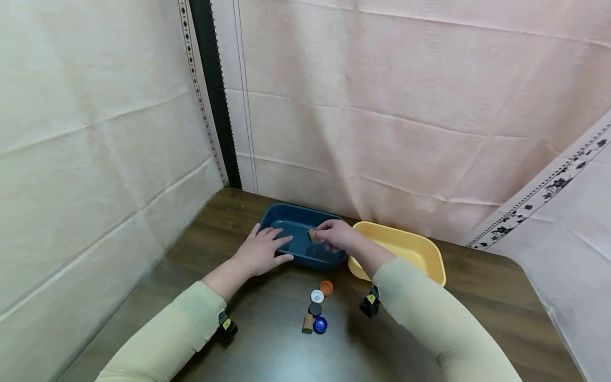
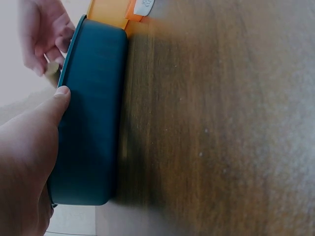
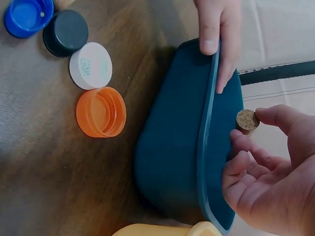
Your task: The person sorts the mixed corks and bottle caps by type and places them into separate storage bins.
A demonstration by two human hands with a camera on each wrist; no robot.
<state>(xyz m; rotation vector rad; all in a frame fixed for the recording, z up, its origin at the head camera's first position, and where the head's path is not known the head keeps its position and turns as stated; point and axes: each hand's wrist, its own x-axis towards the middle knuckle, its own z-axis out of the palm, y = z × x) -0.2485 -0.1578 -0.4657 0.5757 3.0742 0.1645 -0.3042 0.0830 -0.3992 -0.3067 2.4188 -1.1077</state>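
Observation:
A cork (image 3: 247,121) is pinched between the thumb and fingers of my right hand (image 1: 335,234), over the inside of the dark teal tray (image 1: 286,222). My left hand (image 1: 261,250) lies at the tray's near left rim, fingers spread over the inside and thumb (image 2: 62,93) along the edge. On the table in front of the tray stand an orange cap (image 1: 326,288), a white cap (image 1: 317,296), a black cap (image 1: 315,309), a blue cap (image 1: 320,324) and a second cork (image 1: 307,323), grouped closely.
A yellow tray (image 1: 436,265) sits right of the teal one, under my right forearm. The brown wooden table (image 1: 267,339) meets pale cloth walls at the back and sides. Each wrist carries a small black camera.

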